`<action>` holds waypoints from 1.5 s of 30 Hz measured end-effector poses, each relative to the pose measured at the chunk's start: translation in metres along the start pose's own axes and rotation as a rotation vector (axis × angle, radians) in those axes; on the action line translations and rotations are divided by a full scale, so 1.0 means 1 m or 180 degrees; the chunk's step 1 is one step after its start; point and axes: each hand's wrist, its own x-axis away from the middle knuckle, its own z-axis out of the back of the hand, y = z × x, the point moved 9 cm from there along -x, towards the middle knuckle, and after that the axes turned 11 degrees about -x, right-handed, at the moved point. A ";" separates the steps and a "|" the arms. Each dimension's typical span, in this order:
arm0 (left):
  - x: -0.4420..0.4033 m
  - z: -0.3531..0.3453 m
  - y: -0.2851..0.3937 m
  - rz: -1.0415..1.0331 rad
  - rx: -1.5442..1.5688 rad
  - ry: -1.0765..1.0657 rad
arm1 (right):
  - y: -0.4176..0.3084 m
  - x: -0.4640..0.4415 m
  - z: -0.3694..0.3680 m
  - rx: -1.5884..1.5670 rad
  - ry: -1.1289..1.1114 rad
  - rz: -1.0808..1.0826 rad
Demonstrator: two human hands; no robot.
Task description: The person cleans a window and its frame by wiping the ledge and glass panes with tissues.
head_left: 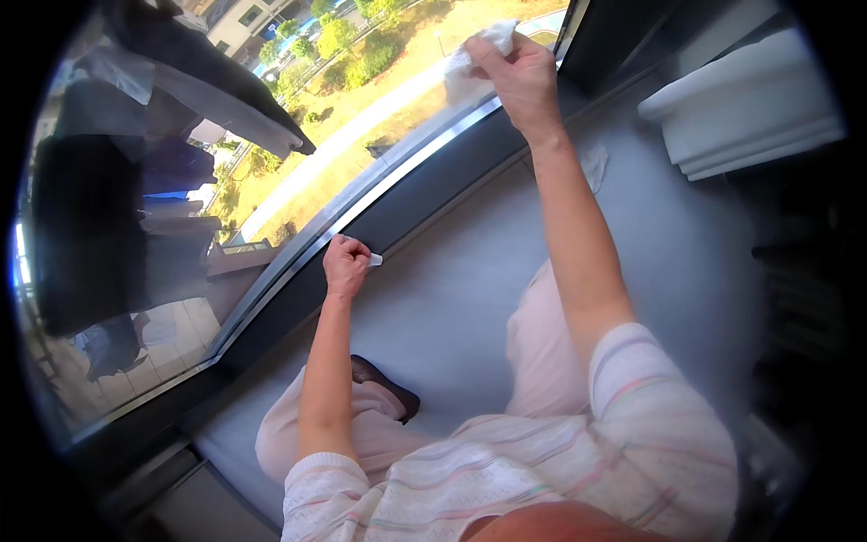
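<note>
My right hand (526, 79), at the top of the view, pinches a crumpled white cloth or tissue (488, 47) against the window glass (397, 108). Lower and to the left, my left hand (347, 264) is closed at the metal edge of the window frame (361, 200). A small white piece (375, 260) sticks out from its fingers; most of it is hidden in the grip, and I cannot make out what it is.
Dark clothes (90, 217) show through or in the glass at left. A thin white scrap (596, 168) lies on the grey floor (452, 298). White ledged furniture (745, 113) stands at upper right. My dark shoe (386, 387) is below my left hand.
</note>
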 end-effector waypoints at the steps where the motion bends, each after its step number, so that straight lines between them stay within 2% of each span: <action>1: 0.000 0.000 -0.001 -0.0013 0.0072 0.0020 | 0.001 0.000 0.001 -0.0103 0.0047 0.0025; 5: -0.001 0.000 -0.001 0.0053 0.0171 -0.0037 | -0.004 0.000 0.002 -0.0562 0.0126 -0.0051; 8: 0.000 0.001 -0.001 0.0072 0.0135 -0.0049 | -0.006 0.002 0.000 -0.0483 0.0155 -0.0096; 12: 0.002 0.000 -0.001 0.0111 0.0135 -0.0072 | -0.017 0.002 -0.013 -0.0223 -0.0145 0.0093; 19: 0.002 0.000 -0.001 0.0065 0.0166 -0.0014 | -0.001 0.006 0.003 -0.0369 0.0232 -0.0080; 23: 0.003 0.001 -0.001 -0.0054 0.0087 0.0071 | -0.011 0.007 -0.009 -0.0312 0.0133 0.0105; 27: 0.003 0.001 -0.001 -0.0005 0.0079 0.0030 | 0.004 0.007 0.009 -0.0388 0.0398 -0.0206; 34: 0.004 0.000 -0.002 -0.0051 0.0095 0.0060 | -0.014 0.005 -0.006 -0.0489 0.0322 0.0149; 39: 0.002 0.000 -0.001 -0.0013 0.0135 0.0049 | -0.001 0.008 0.009 -0.0353 0.0547 -0.0092; 45: 0.003 0.002 0.001 0.0035 0.0064 -0.0006 | -0.014 0.006 -0.004 -0.0174 0.0266 0.0212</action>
